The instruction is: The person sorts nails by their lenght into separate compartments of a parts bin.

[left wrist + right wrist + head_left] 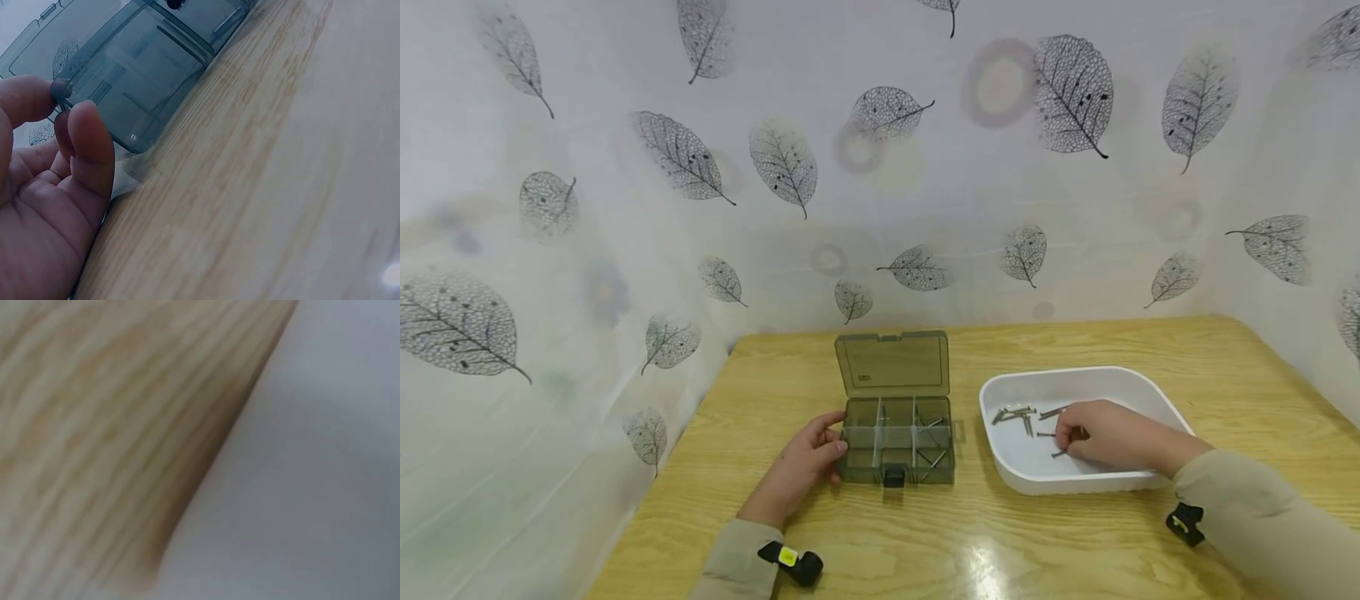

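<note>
Pinching the left side of the box point(857, 472) between thumb and finger, the person's left hand point(805, 460) rests beside it on the tabletop point(917, 546). The box's lid point(892, 365) stands raised at the far side, and a few screws lie in its right compartments. To the right, the right hand point(1108, 435) reaches into the white tray point(1017, 454), fingers curled among loose screws point(1027, 426); I can't tell whether it holds one. Leaf-printed sheeting point(790, 275) hangs beyond.

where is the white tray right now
In the head view, the white tray sits on the table, right of the divided box, with the right hand inside it.
</note>
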`<state>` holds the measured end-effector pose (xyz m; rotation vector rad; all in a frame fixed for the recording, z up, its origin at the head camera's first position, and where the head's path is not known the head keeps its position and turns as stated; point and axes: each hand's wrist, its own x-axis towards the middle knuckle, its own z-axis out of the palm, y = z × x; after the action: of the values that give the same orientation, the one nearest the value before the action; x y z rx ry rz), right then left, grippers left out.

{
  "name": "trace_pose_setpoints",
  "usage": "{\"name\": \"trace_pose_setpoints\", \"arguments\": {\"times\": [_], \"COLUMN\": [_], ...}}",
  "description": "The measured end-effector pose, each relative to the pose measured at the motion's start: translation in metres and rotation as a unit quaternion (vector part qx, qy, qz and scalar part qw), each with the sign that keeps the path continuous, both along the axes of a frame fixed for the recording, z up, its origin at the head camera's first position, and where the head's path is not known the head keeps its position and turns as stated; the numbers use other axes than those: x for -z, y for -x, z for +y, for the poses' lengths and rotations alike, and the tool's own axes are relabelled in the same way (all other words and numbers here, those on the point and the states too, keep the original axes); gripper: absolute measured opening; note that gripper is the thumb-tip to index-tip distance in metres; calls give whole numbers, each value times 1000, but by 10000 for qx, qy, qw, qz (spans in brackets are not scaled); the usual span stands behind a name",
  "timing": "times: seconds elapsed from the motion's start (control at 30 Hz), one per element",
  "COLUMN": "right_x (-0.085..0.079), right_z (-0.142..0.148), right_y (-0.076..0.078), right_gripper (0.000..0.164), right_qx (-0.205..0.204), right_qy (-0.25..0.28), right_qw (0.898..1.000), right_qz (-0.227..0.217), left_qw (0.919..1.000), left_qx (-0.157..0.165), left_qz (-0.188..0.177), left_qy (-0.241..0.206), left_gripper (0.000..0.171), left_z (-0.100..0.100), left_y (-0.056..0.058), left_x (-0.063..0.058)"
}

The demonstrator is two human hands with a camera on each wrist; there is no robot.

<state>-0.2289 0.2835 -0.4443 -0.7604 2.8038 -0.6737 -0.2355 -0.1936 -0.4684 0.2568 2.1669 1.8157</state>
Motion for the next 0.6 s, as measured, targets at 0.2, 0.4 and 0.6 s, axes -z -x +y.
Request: {"name": "trace_pose_setpoints", "arguments": {"times": [0.2, 0.4, 0.6], "right_x": [-1, -4, -5], "right_z": [-2, -3, -4], "right_y": [0, -1, -2], "right_gripper": [23, 22, 21], "right_qx": [-51, -110, -147], "right_qy": [-59, -46, 25], "right_qw": [9999, 9999, 9999], "right_qz": [106, -22, -46], "left_qw": [10000, 10000, 10000], "left_qx": [-22, 9, 22], "left_qz": [-43, -27, -20], "left_qy": [-8, -12, -19], "left_gripper": [57, 58, 57], "left_z": [1, 1, 0], "left_y": [0, -1, 0], "left_x": [-2, -1, 1]}}
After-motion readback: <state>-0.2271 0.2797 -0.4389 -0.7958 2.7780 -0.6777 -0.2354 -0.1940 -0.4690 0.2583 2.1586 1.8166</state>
